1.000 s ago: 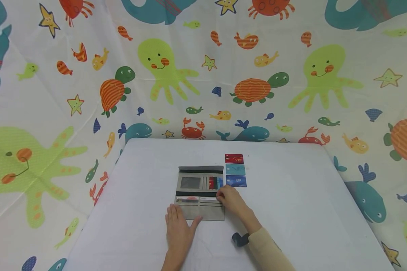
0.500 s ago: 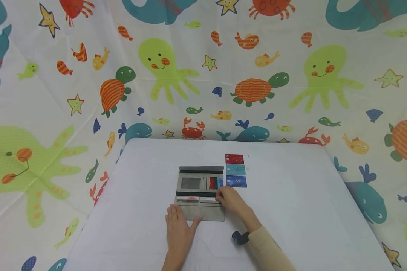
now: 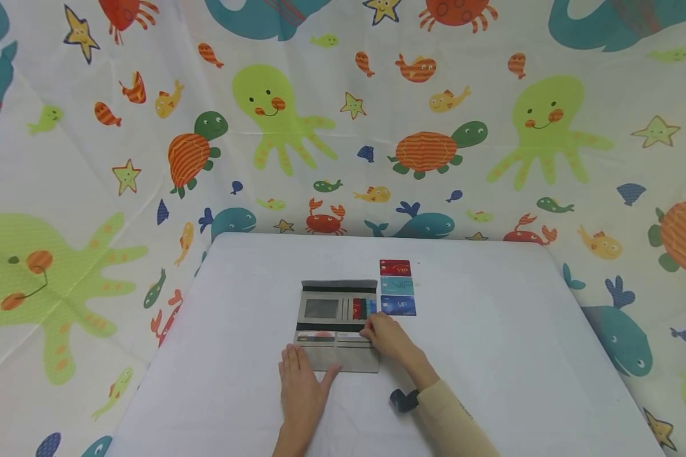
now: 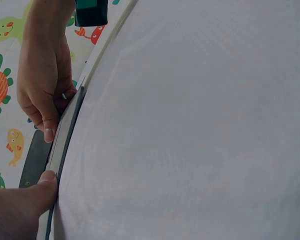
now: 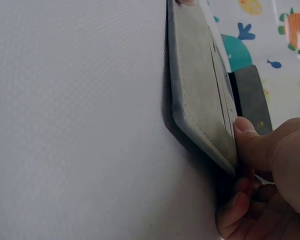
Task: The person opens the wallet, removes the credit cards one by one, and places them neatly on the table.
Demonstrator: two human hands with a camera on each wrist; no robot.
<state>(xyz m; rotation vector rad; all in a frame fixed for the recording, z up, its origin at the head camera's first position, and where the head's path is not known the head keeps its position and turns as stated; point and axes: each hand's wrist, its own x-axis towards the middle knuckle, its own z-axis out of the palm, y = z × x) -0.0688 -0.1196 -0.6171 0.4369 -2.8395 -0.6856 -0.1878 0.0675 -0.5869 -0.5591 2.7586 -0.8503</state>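
Note:
A grey wallet (image 3: 356, 362) lies spread open on the white table, its card slots facing up. My left hand (image 3: 303, 388) rests at its lower left corner, fingers straight, with the thumb on the near edge. My right hand (image 3: 390, 336) grips the wallet's right side: in the right wrist view the thumb (image 5: 246, 131) presses by the card slots while the other fingers curl below the edge. White-topped cards (image 3: 316, 334) show in the lower slots, the right one partly hidden by my right hand. Red, dark and blue cards (image 3: 357, 309) sit in the upper slots.
Beyond the wallet's upper right, a red card (image 3: 395, 268), a light blue card (image 3: 397, 285) and a dark blue card (image 3: 398, 305) lie in a column on the table (image 3: 251, 298). A sea-animal cloth (image 3: 331, 158) hangs behind. A black device (image 3: 403, 401) sits at my right wrist.
My right hand has shifted slightly left along the top of the lower card slots. The left hand, the wallet and the loose cards stay where they were.

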